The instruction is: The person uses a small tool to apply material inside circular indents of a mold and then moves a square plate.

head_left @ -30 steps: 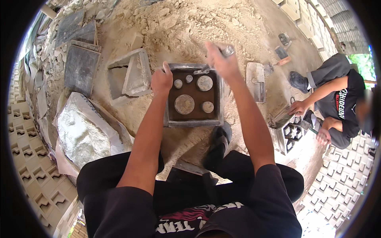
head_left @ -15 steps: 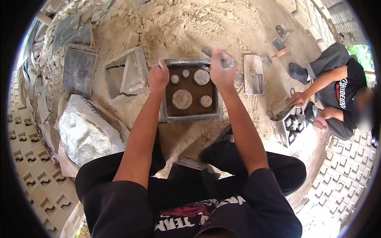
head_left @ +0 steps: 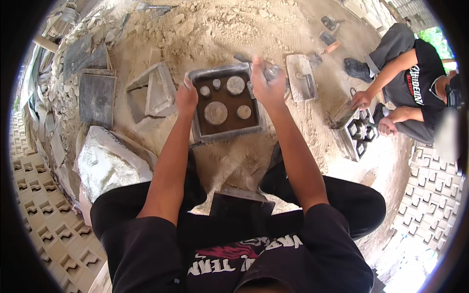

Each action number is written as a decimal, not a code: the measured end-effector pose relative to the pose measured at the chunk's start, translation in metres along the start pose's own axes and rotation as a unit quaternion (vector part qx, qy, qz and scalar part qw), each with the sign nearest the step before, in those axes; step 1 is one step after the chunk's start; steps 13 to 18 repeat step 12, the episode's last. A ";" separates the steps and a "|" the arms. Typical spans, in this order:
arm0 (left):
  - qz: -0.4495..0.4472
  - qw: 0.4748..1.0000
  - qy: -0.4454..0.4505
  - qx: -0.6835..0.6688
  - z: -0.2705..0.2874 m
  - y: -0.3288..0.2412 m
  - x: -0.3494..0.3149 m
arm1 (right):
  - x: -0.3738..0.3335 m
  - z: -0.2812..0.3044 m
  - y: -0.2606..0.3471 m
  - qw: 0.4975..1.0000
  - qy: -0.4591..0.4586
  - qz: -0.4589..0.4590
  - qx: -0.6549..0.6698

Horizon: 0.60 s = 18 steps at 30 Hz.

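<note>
A second square mould lies tilted in the sand to the left, near dark flat trays. A pale filled sack sits below them. Patterned concrete blocks line the left side. At right a crouching person handles a patterned block mould; a trowel lies nearby

One square metal mould tray is seen between the left hand and the right hand, and four round discs are counted inside it. One open triangular frame is seen just left of the left hand, with two dark flat slabs farther left. One rectangular trowel board lies just right of the right hand. One patterned block mould is handled by one other person well to the right.
</note>
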State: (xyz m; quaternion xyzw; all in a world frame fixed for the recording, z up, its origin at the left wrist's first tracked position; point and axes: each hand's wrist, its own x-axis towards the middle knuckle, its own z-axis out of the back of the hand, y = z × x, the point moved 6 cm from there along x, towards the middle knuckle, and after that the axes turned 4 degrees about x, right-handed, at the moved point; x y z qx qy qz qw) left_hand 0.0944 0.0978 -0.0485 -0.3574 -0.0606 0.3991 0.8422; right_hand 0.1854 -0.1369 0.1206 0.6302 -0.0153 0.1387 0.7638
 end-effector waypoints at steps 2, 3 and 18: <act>-0.023 1.000 -0.005 -0.009 -0.006 -0.002 -0.013 | -0.004 0.009 -0.020 0.998 0.005 -0.064 -0.007; -0.024 1.000 -0.006 -0.003 -0.003 0.006 -0.016 | -0.005 0.008 -0.003 0.998 0.002 -0.064 -0.009; -0.087 0.995 0.039 -0.007 -0.003 0.017 -0.019 | -0.036 0.023 0.008 0.988 0.035 -0.152 -0.007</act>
